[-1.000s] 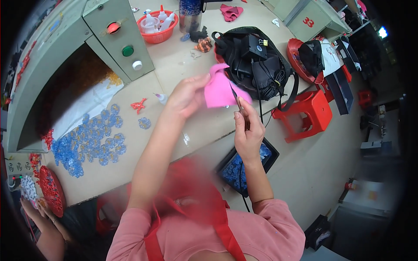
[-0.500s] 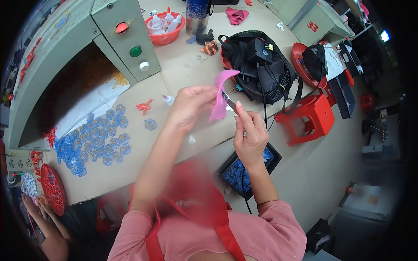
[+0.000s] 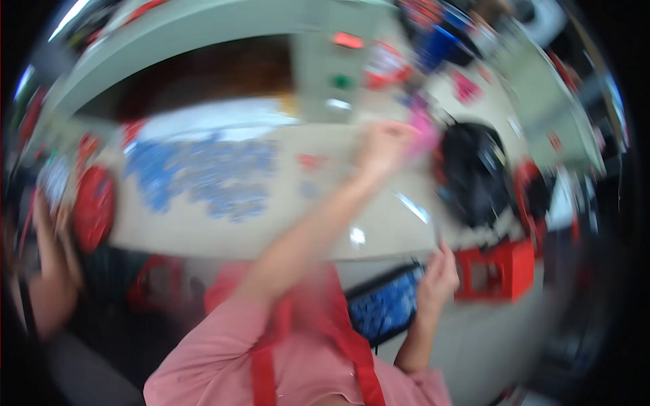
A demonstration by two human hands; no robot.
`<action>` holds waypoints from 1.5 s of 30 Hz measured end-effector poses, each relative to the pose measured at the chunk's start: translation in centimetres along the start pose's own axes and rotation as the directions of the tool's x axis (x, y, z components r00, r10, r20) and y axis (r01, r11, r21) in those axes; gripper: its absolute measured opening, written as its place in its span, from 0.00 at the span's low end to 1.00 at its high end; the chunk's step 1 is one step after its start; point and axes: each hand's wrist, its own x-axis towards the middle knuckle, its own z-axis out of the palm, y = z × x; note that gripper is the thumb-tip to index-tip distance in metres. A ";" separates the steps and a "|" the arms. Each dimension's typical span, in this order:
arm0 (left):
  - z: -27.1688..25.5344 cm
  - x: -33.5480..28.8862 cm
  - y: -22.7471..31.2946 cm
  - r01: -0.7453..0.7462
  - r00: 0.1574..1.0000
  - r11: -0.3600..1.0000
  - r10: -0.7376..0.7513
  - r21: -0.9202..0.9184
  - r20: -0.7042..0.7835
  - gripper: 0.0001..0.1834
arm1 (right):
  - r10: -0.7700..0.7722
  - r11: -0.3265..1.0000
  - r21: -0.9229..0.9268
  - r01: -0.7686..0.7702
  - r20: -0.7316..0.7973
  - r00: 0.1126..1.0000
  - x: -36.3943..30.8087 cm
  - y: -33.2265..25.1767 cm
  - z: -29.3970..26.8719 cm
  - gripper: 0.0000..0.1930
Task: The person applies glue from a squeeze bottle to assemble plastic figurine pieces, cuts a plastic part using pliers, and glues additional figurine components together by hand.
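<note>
Motion smears the whole picture. My left hand (image 3: 389, 143), reaching out over the table's far right part, is closed on a pink cloth (image 3: 424, 128) at its fingertips. Nearer to me, by the table's front edge, my right hand (image 3: 439, 276) has its fingers together around the slim metal tweezers (image 3: 437, 230), which point away and are hardly visible through the blur. A pale shiny strip (image 3: 412, 208) lies on the table between the two hands. Left of my forearm are a small red piece (image 3: 311, 162) and a single bluish bead piece (image 3: 309, 189).
Many blue bead pieces (image 3: 203, 176) spread before a grey-green machine housing (image 3: 332, 61). A black bag (image 3: 474, 172) sits at right. Below are a black tray (image 3: 386, 304) of blue pieces and a red stool (image 3: 497, 271). A co-worker's arm (image 3: 51, 271) shows at far left, beside a red basket (image 3: 93, 210).
My hands have parted: the left has gone forward with the pink cloth, the right has drawn back toward me with the tweezers. The view has turned, shifting the scene.
</note>
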 end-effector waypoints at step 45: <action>-13.7 -5.7 -3.3 -0.512 0.758 0.430 0.633 0.744 0.156 0.13 | -0.195 0.862 0.493 0.115 0.114 0.974 7.2 -6.6 14.8 0.14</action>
